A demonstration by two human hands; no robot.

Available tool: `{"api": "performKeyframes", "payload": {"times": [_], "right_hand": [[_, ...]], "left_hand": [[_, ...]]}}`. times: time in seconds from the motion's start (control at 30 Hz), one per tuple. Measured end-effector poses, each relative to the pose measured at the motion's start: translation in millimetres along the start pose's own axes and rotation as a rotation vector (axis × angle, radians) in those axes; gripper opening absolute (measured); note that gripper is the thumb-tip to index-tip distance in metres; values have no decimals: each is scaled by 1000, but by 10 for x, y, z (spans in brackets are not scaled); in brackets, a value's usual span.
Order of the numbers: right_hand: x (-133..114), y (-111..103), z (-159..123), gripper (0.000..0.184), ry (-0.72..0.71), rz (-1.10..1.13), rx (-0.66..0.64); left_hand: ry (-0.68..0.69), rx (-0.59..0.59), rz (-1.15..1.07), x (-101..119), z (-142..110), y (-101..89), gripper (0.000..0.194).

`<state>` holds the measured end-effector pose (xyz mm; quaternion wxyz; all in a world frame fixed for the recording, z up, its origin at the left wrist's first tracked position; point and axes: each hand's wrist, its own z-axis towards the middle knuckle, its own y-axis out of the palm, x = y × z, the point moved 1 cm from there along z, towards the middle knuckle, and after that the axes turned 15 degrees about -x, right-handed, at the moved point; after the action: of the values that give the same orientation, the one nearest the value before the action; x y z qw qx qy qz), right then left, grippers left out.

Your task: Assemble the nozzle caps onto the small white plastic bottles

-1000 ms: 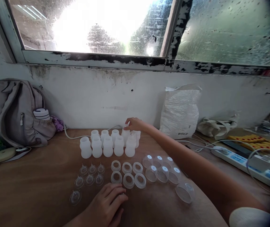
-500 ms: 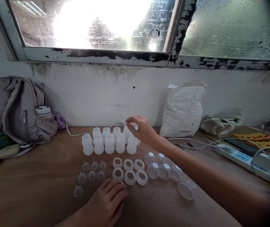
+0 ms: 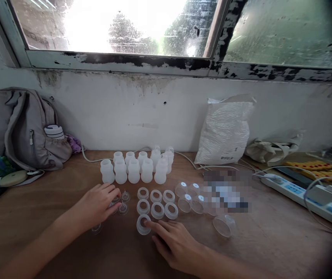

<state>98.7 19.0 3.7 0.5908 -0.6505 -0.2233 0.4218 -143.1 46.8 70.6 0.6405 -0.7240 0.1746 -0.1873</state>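
Observation:
My left hand reaches over the clear silicone teats at left, thumb and fingers apart around one and hiding several. My right hand lies low over the table, its index finger stretched onto the inner edge of a translucent bottle collar ring. Behind that ring are two rows of similar rings. Frosted baby bottles stand upright at the back, several open-topped. Three at the right end, one of them a front bottle, carry clear tops. Clear domed caps lie right of the rings.
A grey backpack sits at the left. A white plastic bag leans on the wall. Cables and a white power strip lie at the right. One loose domed cap lies nearer me. A pixelated patch hides part of the table.
My right hand has come back from the bottles to the front ring. My left hand has moved left and away to the teats. A ring now lies in front of the two ring rows.

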Motion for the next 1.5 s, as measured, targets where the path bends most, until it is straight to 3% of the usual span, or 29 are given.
{"api": "performKeyframes", "payload": {"times": [0.2, 0.37, 0.53, 0.73, 0.93, 1.03, 1.13, 1.23, 1.33, 1.4, 1.5], "right_hand": [[3, -17, 8, 16, 26, 35, -71], [-1, -15, -2, 11, 31, 47, -53], [-21, -39, 17, 12, 72, 43, -65], [-21, -53, 36, 14, 70, 80, -23], [14, -72, -27, 30, -85, 95, 242], [0, -102, -26, 35, -151, 70, 277], [-22, -115, 20, 39, -172, 54, 225], [-47, -109, 90, 41, -185, 35, 58], [-67, -120, 125, 42, -193, 33, -50], [-71, -138, 119, 42, -194, 52, -71], [-59, -146, 102, 48, -190, 119, -70]], "left_hand": [[-305, -291, -125, -231, -309, -160, 23], [-280, -446, -148, -278, -313, -30, 13], [-113, -367, -178, -184, -236, 26, 14], [90, -288, -308, 169, -216, 20, 10], [204, -180, -623, 446, -38, 503, 6], [213, -128, -669, 481, 17, 675, 7], [219, -117, -668, 482, 33, 715, 6], [194, -126, -659, 447, 19, 680, 3], [122, -183, -694, 398, -28, 617, 27], [80, -217, -707, 395, -65, 577, 45], [64, -204, -655, 471, -103, 532, 56]]}}
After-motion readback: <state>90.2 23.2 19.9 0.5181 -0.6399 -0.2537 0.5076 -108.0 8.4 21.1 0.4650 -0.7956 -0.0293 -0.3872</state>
